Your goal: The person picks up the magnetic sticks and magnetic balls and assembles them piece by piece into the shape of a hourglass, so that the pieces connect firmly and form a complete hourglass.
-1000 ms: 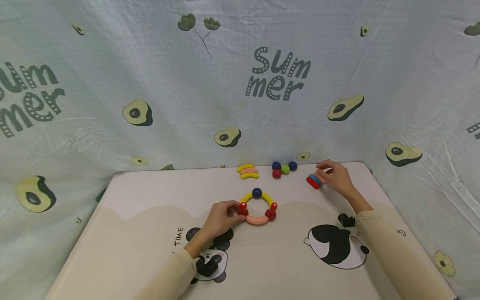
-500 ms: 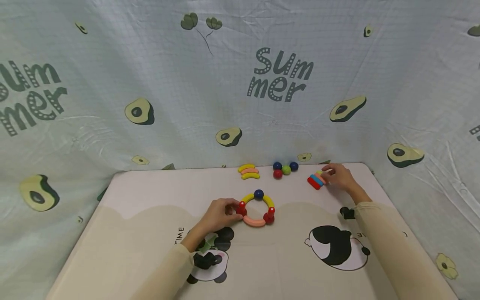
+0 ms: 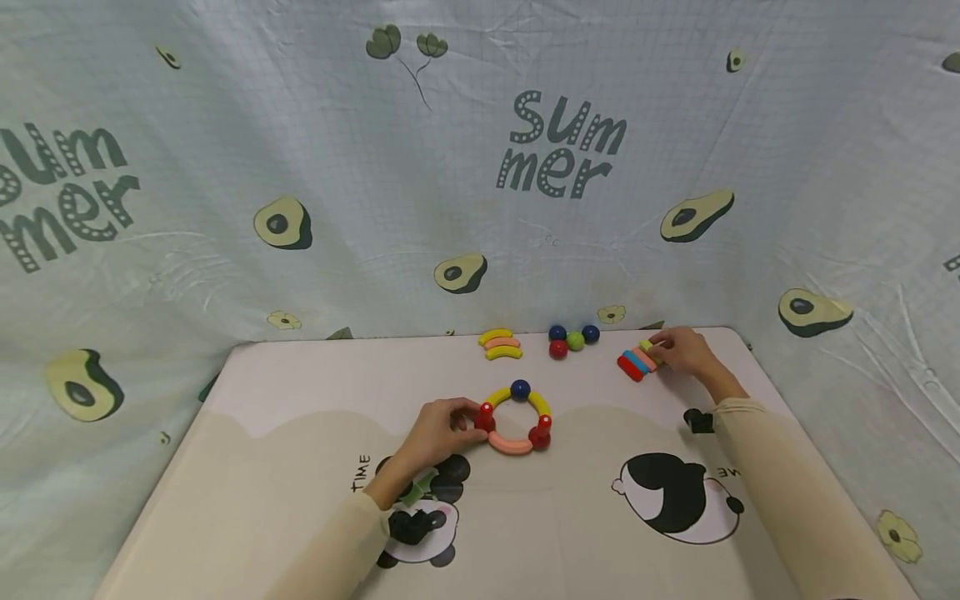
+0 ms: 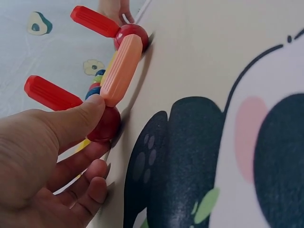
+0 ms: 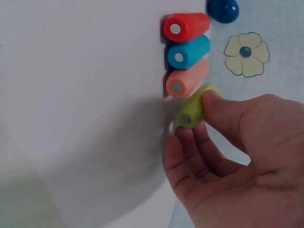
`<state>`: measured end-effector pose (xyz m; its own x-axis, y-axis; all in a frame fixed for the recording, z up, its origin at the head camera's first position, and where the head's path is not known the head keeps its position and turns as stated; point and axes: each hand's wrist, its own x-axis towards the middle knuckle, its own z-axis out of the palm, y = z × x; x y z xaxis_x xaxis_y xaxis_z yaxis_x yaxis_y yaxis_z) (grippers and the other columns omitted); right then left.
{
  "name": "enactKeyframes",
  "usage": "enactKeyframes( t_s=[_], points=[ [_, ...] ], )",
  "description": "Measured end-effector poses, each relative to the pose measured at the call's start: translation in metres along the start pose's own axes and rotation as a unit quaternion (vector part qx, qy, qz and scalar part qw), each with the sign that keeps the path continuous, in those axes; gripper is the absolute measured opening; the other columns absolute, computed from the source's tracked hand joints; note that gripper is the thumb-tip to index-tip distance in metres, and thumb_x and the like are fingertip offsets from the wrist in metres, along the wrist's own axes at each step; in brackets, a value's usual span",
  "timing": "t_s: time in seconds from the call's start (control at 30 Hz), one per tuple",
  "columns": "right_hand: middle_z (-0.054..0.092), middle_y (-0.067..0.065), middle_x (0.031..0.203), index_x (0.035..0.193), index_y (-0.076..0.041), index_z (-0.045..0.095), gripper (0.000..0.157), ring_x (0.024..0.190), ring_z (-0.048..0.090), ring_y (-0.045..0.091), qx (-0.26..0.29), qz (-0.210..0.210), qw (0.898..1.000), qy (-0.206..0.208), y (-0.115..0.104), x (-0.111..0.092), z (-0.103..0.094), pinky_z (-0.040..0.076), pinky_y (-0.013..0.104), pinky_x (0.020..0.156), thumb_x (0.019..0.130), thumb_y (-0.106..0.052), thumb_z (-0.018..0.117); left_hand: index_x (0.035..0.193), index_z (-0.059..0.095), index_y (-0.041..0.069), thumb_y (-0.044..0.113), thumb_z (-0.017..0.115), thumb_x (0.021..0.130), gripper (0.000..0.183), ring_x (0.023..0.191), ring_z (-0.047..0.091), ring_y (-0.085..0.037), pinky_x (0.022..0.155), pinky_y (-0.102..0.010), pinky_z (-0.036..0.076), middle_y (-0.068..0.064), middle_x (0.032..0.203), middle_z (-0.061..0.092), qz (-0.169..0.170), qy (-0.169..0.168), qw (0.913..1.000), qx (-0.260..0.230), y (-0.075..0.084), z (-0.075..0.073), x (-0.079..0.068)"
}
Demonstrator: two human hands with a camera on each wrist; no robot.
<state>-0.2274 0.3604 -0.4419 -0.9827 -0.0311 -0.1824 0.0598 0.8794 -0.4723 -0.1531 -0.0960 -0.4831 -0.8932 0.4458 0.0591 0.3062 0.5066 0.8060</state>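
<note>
Behind the toy ring, the cloth reads "summer".

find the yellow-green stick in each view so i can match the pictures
Head: the yellow-green stick is right of centre, partly hidden by the right hand.
Left wrist: not visible.
Right wrist: just right of centre, pinched in the hand, beside the salmon-pink stick.
Shared landmark: the right hand, cropped at the top edge in left wrist and at lower right in right wrist.
</note>
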Motion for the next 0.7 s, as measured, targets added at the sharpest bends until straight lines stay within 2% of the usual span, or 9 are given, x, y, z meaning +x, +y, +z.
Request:
enactKeyframes(
  t_s=[0.17, 0.33, 0.5, 0.7],
  points=[
    [0.062, 0.032, 0.124, 0.135, 0.011, 0.058, 0.042, 0.098, 0.061, 0.038, 0.017, 0.007, 1.0, 0.011, 0.001, -0.003, -0.004, 0.054, 0.04, 0.076, 0.104, -0.018, 0.06, 0.113, 0.076, 0.008, 0.017, 0.085, 0.086, 0.029, 0.076, 0.056, -0.013, 0.063, -0.022, 0.043, 0.003, 0.088, 0.068, -0.008, 0.011, 0.9999, -0.005, 0.0, 0.001, -0.002],
    [0.061, 0.03, 0.124, 0.134, 0.009, 0.059, 0.042, 0.1, 0.062, 0.036, 0.055, 0.002, 0.998, 0.013, -0.001, -0.006, -0.006, 0.054, 0.034, 0.073, 0.103, -0.02, 0.062, 0.112, 0.076, 0.007, 0.017, 0.085, 0.086, 0.029, 0.076, 0.056, -0.013, 0.062, -0.022, 0.043, 0.003, 0.087, 0.068, -0.009, 0.016, 0.9998, -0.005, 0.0, 0.001, -0.002],
    [0.063, 0.026, 0.124, 0.131, 0.006, 0.062, 0.038, 0.108, 0.061, 0.038, 0.082, -0.029, 0.996, 0.019, -0.012, -0.01, -0.004, 0.054, 0.033, 0.078, 0.102, -0.019, 0.065, 0.113, 0.076, 0.007, 0.018, 0.085, 0.086, 0.031, 0.075, 0.055, -0.013, 0.061, -0.022, 0.042, 0.003, 0.087, 0.068, -0.011, 0.016, 0.9998, -0.005, 0.0, 0.001, -0.001],
    [0.067, 0.022, 0.12, 0.128, 0.003, 0.062, 0.035, 0.109, 0.063, 0.036, 0.126, -0.084, 0.988, 0.016, -0.037, -0.014, 0.004, 0.056, 0.036, 0.082, 0.101, -0.018, 0.067, 0.113, 0.077, 0.006, 0.017, 0.086, 0.085, 0.031, 0.075, 0.055, -0.012, 0.061, -0.022, 0.041, 0.003, 0.086, 0.068, -0.015, 0.016, 0.9997, -0.004, 0.002, 0.001, 0.001]
  ],
)
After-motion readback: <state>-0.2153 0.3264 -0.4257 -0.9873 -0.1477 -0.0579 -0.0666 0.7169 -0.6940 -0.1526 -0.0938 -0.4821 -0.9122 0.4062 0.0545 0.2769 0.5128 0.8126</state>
